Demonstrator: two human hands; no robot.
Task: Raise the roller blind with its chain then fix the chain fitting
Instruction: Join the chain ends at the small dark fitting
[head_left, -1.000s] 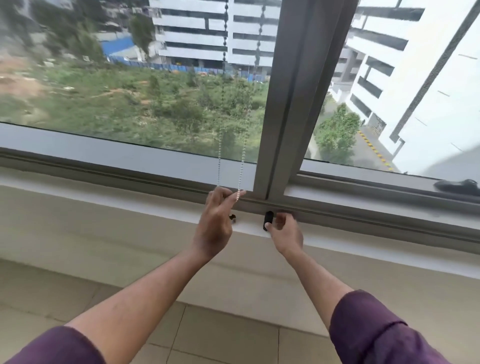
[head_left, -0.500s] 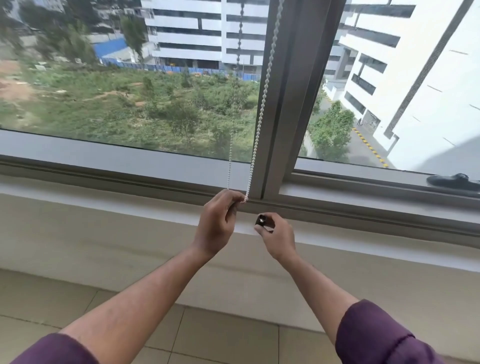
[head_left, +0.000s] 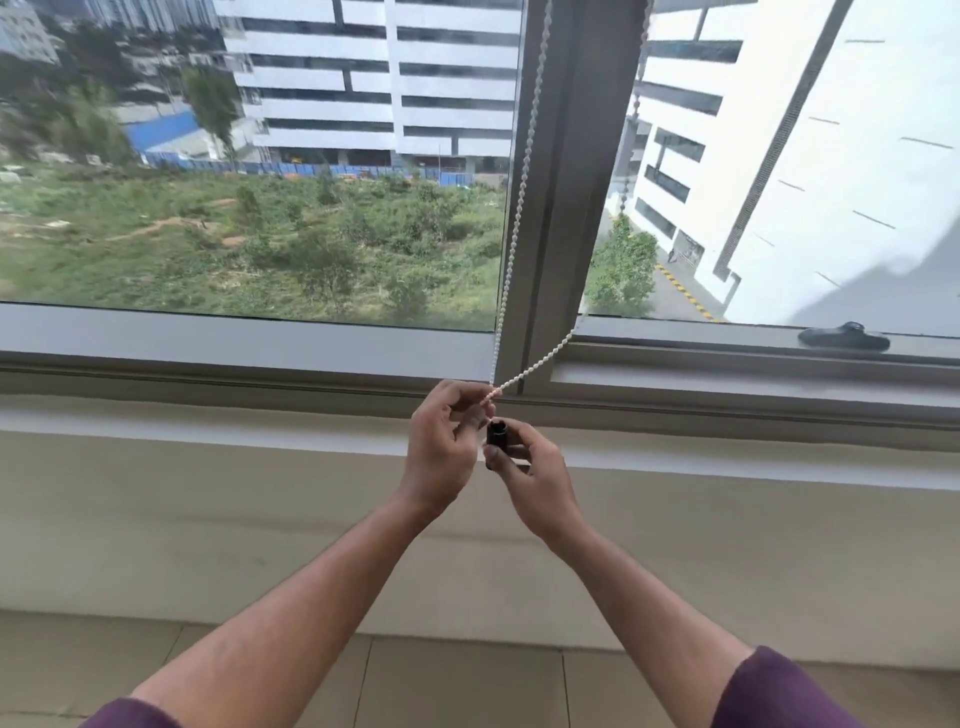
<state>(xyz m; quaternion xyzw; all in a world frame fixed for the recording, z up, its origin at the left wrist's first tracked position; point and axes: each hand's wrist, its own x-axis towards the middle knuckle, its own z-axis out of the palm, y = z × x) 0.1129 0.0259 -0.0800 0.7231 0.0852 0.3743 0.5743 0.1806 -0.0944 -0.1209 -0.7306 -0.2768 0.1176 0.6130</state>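
With no blind showing over the glass, raising looks done; the left hand (head_left: 441, 441) pinches the chain (head_left: 511, 249) beside the fitting (head_left: 497, 434) gripped by the right hand (head_left: 535, 475), not yet fixed.

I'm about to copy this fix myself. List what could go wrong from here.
1. The black fitting is only pinched by the right hand; it could slip and drop to the tiled floor.
2. The left hand pinches the bead chain at its lowest loop; losing it could let the chain swing away.
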